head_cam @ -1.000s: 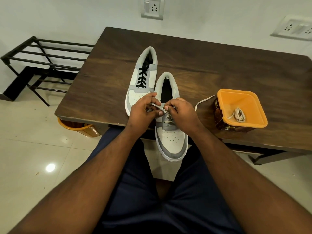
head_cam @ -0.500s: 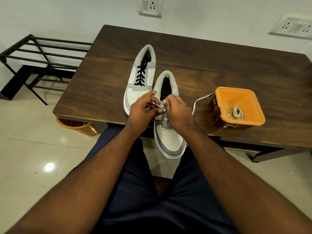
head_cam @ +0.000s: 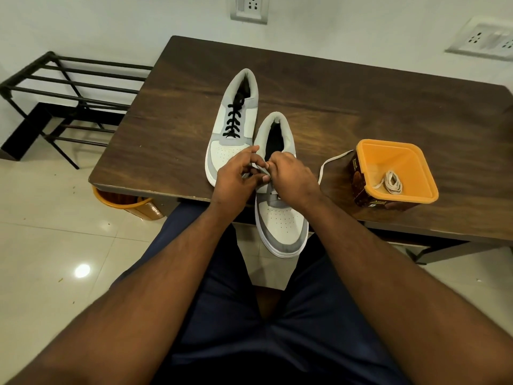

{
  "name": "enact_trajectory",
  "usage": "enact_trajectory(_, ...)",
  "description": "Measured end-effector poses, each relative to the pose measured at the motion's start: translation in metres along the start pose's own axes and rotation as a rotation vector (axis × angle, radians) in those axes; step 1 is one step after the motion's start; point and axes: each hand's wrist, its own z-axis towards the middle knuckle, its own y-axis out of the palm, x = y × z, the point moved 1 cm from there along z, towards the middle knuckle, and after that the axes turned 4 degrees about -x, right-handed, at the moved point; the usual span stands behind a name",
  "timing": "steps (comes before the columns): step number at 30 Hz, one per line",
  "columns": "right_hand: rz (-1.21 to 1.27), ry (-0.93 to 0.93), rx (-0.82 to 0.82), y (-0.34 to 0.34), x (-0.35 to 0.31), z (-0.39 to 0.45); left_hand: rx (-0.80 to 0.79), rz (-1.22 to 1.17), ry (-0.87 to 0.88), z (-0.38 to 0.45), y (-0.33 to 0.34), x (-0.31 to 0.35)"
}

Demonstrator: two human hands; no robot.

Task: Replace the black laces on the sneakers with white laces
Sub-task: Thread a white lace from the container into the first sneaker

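The person sits at the wooden table (head_cam: 361,87) with the near sneaker (head_cam: 280,218) in the middle of the frame, its toe hanging over the table edge toward the lap, probably so the eyelets sit close under the fingers. The left hand (head_cam: 236,176) and right hand (head_cam: 294,177) meet over its middle, each pinching a short stretch of the white lace (head_cam: 329,159) between thumb and fingertips; the free end trails away to the right across the wood. That looks like threading the lace through an eyelet, though the eyelet itself is hidden behind the fingers. Just above and to the left lies the other sneaker (head_cam: 233,129), its black lace (head_cam: 233,118) not yet removed. At the right, an orange tub (head_cam: 397,173) holds a coiled spare lace (head_cam: 390,182), kept within reach for that second shoe. Compared with a moment ago, both hands have crept a little further up the shoe toward its opening, and the left fingers spread wider.
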Motion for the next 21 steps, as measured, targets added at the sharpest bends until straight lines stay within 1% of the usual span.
enact_trajectory(3, 0.256, 0.068, 0.074, 0.0, 0.003, 0.001, 0.105, -0.07, -0.039, -0.007, 0.005, -0.002)
enact_trajectory(4, 0.325, 0.077, 0.097, 0.0, 0.004, 0.0, 0.141, -0.063, -0.042, -0.008, 0.007, -0.004)
enact_trajectory(6, 0.416, 0.078, 0.113, 0.0, 0.006, -0.004, 0.175, 0.041, 0.001, -0.009, 0.009, -0.007)
enact_trajectory(8, 0.474, 0.084, 0.11, -0.001, 0.007, -0.006, 0.168, 0.159, 0.064, -0.007, 0.011, -0.009)
enact_trajectory(10, 0.489, 0.082, 0.107, -0.002, 0.008, -0.006, 0.158, 0.225, 0.085, -0.007, 0.011, -0.007)
enact_trajectory(12, 0.48, 0.083, 0.097, -0.005, 0.009, -0.006, 0.15, 0.232, 0.08, -0.007, 0.011, -0.005)
enact_trajectory(14, 0.481, 0.074, 0.095, -0.008, 0.01, -0.01, 0.18, 0.203, 0.064, -0.008, 0.01, -0.005)
enact_trajectory(15, 0.47, 0.06, 0.098, -0.01, 0.012, -0.012, 0.221, 0.121, 0.03, -0.01, 0.008, -0.008)
enact_trajectory(16, 0.45, 0.041, 0.103, -0.012, 0.015, -0.015, 0.285, -0.01, -0.034, -0.015, 0.006, -0.009)
enact_trajectory(18, 0.405, -0.001, 0.106, -0.016, 0.022, -0.019, 0.485, -0.248, -0.181, -0.024, -0.003, -0.016)
enact_trajectory(19, 0.382, -0.015, 0.098, -0.017, 0.025, -0.021, 0.592, -0.304, -0.246, -0.028, -0.01, -0.021)
enact_trajectory(20, 0.351, -0.025, 0.086, -0.018, 0.027, -0.022, 0.684, -0.305, -0.304, -0.031, -0.017, -0.023)
enact_trajectory(21, 0.311, -0.032, 0.076, -0.018, 0.029, -0.022, 0.747, -0.244, -0.324, -0.032, -0.022, -0.024)
